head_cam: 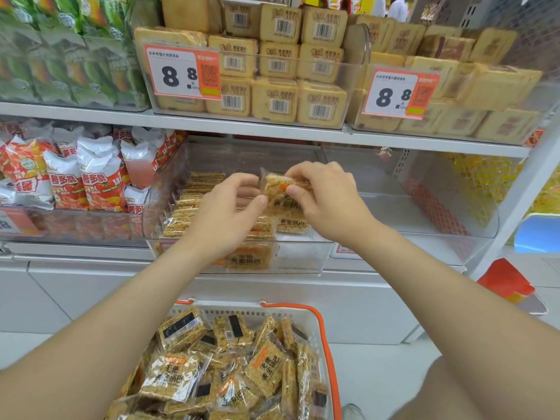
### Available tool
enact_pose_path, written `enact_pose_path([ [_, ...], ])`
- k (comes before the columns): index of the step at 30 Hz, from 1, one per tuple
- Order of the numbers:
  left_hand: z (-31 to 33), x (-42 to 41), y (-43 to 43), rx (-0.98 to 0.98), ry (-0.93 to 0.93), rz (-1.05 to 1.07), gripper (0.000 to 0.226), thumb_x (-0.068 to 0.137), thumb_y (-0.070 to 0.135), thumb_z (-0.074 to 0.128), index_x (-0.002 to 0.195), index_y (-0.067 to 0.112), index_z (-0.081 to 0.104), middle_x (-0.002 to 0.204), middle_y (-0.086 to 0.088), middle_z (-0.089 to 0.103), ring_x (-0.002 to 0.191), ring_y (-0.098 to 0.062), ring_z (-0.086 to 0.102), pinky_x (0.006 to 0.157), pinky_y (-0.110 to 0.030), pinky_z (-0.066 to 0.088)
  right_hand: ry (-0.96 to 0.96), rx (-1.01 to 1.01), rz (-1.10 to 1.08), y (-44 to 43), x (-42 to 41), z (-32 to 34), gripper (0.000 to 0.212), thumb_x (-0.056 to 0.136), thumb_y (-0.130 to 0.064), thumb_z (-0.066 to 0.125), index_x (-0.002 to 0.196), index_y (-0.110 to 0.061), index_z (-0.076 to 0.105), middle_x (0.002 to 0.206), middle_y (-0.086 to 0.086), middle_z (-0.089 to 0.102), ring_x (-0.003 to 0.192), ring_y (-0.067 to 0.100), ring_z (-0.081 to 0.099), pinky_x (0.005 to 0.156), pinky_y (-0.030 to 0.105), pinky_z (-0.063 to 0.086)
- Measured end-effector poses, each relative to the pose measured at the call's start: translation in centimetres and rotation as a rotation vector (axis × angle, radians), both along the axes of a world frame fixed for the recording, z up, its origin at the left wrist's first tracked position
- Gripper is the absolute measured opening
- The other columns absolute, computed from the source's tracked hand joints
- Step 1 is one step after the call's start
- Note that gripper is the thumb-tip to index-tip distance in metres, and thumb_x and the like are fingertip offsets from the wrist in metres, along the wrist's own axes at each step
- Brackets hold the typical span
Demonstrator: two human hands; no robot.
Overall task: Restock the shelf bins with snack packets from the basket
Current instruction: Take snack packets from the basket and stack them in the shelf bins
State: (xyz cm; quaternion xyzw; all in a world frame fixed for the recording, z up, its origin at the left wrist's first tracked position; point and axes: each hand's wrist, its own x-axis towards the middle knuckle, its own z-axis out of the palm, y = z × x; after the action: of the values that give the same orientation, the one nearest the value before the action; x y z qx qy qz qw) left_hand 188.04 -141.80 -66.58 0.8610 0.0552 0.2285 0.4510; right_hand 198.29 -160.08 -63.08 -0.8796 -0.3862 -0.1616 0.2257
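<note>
A clear-wrapped golden rice-cracker snack packet is held above the clear shelf bin on the lower shelf. My right hand grips its right side and my left hand pinches its left edge. Inside the bin, a row of the same packets stands on edge at the left, and a few lie flat at the front. Below, at the bottom of the view, a white basket with an orange rim holds several more packets.
Red-and-white snack bags fill the bin to the left. An empty clear bin sits to the right. The upper shelf carries bins of beige packets with two 8.8 price tags. A white upright post stands at the right.
</note>
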Motion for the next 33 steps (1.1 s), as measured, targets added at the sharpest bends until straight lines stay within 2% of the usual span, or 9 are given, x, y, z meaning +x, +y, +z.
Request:
enact_pose_path([
  [2, -0.4, 0.2, 0.0, 0.27, 0.083, 0.065, 0.042, 0.108, 0.026, 0.054, 0.148, 0.016, 0.054, 0.141, 0.0, 0.065, 0.129, -0.017, 0.061, 0.111, -0.037, 0.049, -0.039, 0.032, -0.06, 0.0, 0.9, -0.1, 0.02, 0.106, -0.033, 0.054, 0.124, -0.03, 0.062, 0.112, -0.008, 0.067, 0.107, 0.026, 0.051, 0.092, 0.044, 0.038],
  [5, -1.7, 0.6, 0.2, 0.617, 0.214, 0.016, 0.044, 0.111, 0.034, 0.04, 0.146, 0.013, 0.054, 0.149, -0.008, 0.059, 0.138, -0.029, 0.056, 0.113, -0.043, 0.046, -0.116, -0.067, -0.062, 0.0, 2.3, -0.7, 0.02, 0.107, -0.03, 0.054, 0.126, -0.025, 0.059, 0.111, -0.004, 0.067, 0.104, 0.026, 0.054, 0.09, 0.045, 0.041],
  [8, -3.1, 1.1, 0.5, 0.777, 0.315, -0.049, 0.056, 0.112, 0.046, 0.027, 0.161, 0.022, 0.039, 0.17, -0.007, 0.034, 0.156, -0.026, 0.034, 0.126, -0.047, 0.03, -0.176, -0.224, -0.011, 0.1, 3.2, -1.4, 0.025, 0.108, -0.029, 0.054, 0.131, -0.022, 0.058, 0.114, 0.003, 0.066, 0.103, 0.029, 0.057, 0.085, 0.045, 0.048],
  [11, -3.7, 1.4, 0.8, 0.826, 0.378, -0.039, 0.068, 0.107, 0.058, 0.012, 0.164, 0.027, 0.033, 0.171, -0.004, 0.03, 0.158, -0.025, 0.028, 0.129, -0.046, 0.022, -0.268, -0.303, 0.01, 0.6, 3.9, -1.9, 0.029, 0.107, -0.024, 0.057, 0.136, -0.023, 0.06, 0.11, 0.006, 0.066, 0.1, 0.033, 0.058, 0.079, 0.043, 0.045],
  [14, -4.0, 1.7, 1.0, 0.872, 0.373, -0.003, 0.077, 0.101, 0.061, 0.009, 0.152, 0.021, 0.051, 0.16, -0.004, 0.05, 0.148, -0.026, 0.045, 0.123, -0.045, 0.032, -0.315, -0.35, 0.002, 1.1, 4.4, -2.0, 0.026, 0.107, -0.021, 0.057, 0.133, -0.022, 0.063, 0.104, 0.007, 0.065, 0.096, 0.033, 0.057, 0.075, 0.041, 0.039],
  [22, -3.6, 1.6, 0.7, 0.884, 0.364, 0.05, 0.055, 0.105, 0.055, 0.024, 0.128, 0.022, 0.062, 0.125, 0.0, 0.069, 0.114, -0.026, 0.062, 0.099, -0.04, 0.043, -0.347, -0.487, 0.017, 1.6, 5.3, -1.9, 0.022, 0.104, -0.021, 0.062, 0.124, -0.029, 0.066, 0.099, 0.001, 0.063, 0.092, 0.029, 0.058, 0.073, 0.037, 0.031],
  [28, -4.0, 1.7, 0.7, 0.883, 0.332, 0.059, 0.061, 0.1, 0.056, 0.019, 0.126, 0.022, 0.062, 0.122, 0.0, 0.069, 0.111, -0.025, 0.063, 0.101, -0.043, 0.042, -0.229, -0.593, -0.012, 2.6, 4.8, -3.2, 0.015, 0.104, -0.024, 0.064, 0.117, -0.021, 0.068, 0.106, 0.004, 0.061, 0.104, 0.032, 0.062, 0.069, 0.04, 0.044],
  [31, -4.5, 1.9, 0.9, 0.89, 0.319, 0.046, 0.061, 0.101, 0.056, 0.017, 0.127, 0.022, 0.06, 0.128, 0.001, 0.067, 0.117, -0.024, 0.061, 0.106, -0.044, 0.042, -0.284, -0.681, -0.067, 3.2, 4.6, -3.2, 0.018, 0.101, -0.029, 0.067, 0.115, -0.02, 0.072, 0.114, 0.007, 0.063, 0.111, 0.033, 0.059, 0.08, 0.042, 0.044],
  [33, -4.8, 1.9, 1.1, 0.893, 0.317, 0.037, 0.063, 0.102, 0.057, 0.015, 0.129, 0.021, 0.06, 0.134, 0.0, 0.065, 0.124, -0.024, 0.059, 0.11, -0.046, 0.04, -0.29, -0.711, -0.098, 3.9, 4.3, -3.4, 0.013, 0.1, -0.02, 0.068, 0.111, -0.015, 0.072, 0.114, 0.009, 0.063, 0.11, 0.034, 0.06, 0.08, 0.041, 0.043],
])
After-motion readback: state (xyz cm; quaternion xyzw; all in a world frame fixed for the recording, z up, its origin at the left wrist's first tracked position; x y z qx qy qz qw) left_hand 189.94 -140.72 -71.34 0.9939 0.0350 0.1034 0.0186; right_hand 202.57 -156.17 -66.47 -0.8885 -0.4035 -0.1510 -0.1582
